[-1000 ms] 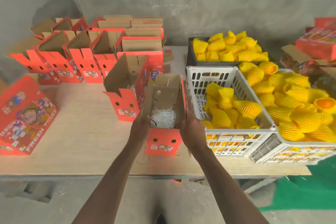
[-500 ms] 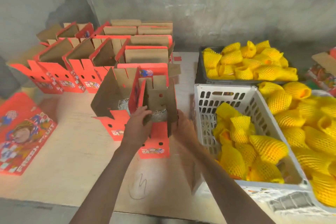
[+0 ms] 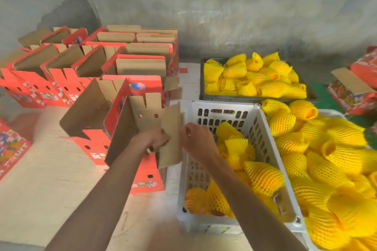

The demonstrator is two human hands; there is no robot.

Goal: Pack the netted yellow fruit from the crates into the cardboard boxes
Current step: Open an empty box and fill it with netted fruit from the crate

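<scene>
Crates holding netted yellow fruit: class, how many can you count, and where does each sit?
3. A white slotted crate beside the person's right hand, a dark crate behind it by the wall, and another white crate at the right, partly cropped. More may lie out of view.

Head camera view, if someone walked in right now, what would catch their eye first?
Most likely the netted yellow fruit, heaped bright across the crates on the right, with the white crate nearest the hands. Next, the rows of red cardboard boxes standing open at the back left of the table. At centre, the left hand and right hand are working the flaps of the open box.
</scene>
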